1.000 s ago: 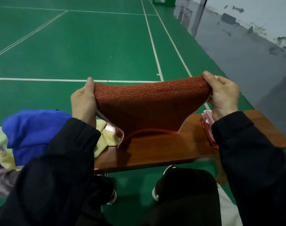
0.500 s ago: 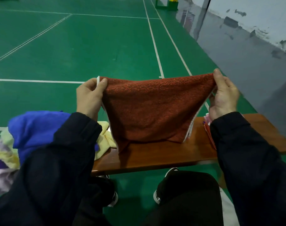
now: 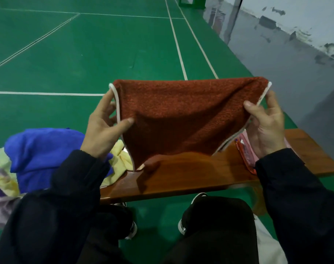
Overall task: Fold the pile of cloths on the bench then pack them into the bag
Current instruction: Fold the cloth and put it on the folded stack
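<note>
A rust-red cloth point(image 3: 183, 119) with a white edge hangs stretched above the wooden bench point(image 3: 191, 180). My left hand point(image 3: 103, 128) pinches its left side between thumb and fingers. My right hand point(image 3: 265, 126) pinches its right side the same way. The cloth's lower corner hangs just over the bench top. A pile of cloths lies at the bench's left end: a blue one point(image 3: 42, 149) on top, pale yellow ones point(image 3: 118, 159) and purple ones under it. A pink and red folded item point(image 3: 246, 149) lies on the bench under my right hand.
Green court floor point(image 3: 86, 54) with white lines spreads beyond the bench. A grey wall point(image 3: 286, 60) runs along the right. My knees and shoes point(image 3: 183, 225) are below the bench's near edge. A white object point(image 3: 267, 244) lies on the floor at lower right.
The cloth has risen off the bench. Both hands have slid down from its top corners and now pinch its sides lower, with the top edge standing above my fingers.
</note>
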